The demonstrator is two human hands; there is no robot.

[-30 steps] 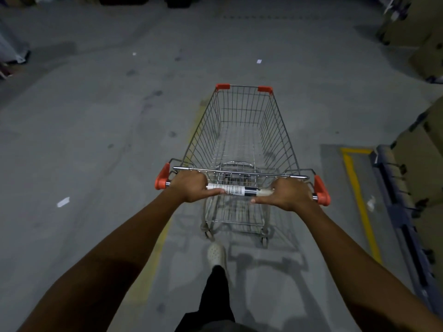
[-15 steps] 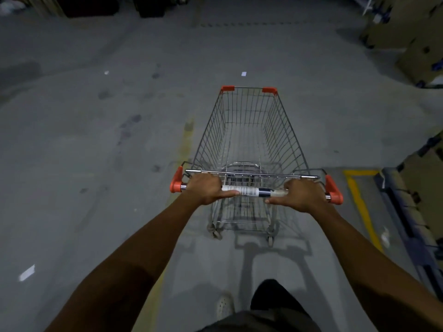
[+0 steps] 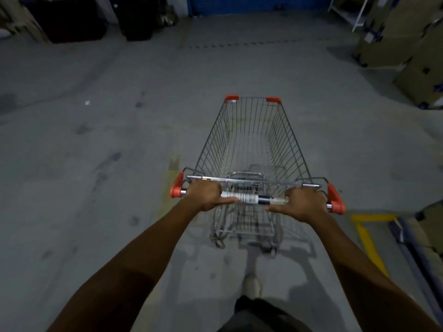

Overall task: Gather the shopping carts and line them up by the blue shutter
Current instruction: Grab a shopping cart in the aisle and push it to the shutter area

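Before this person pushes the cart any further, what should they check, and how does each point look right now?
1. Left hand on the handle bar: ok, closed around it.
2. Right hand on the bar: ok, closed around it.
3. Basket of the silver wire shopping cart with orange corners: ok, empty.
4. Grey concrete floor ahead: ok, nothing in the way.
5. Blue shutter in sight: ok, straight ahead at the far wall.
6. Other carts lined up there: cannot tell, none visible.

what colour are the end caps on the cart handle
Orange-red, one at each end of the handle: left cap, right cap. Shows in the head view.
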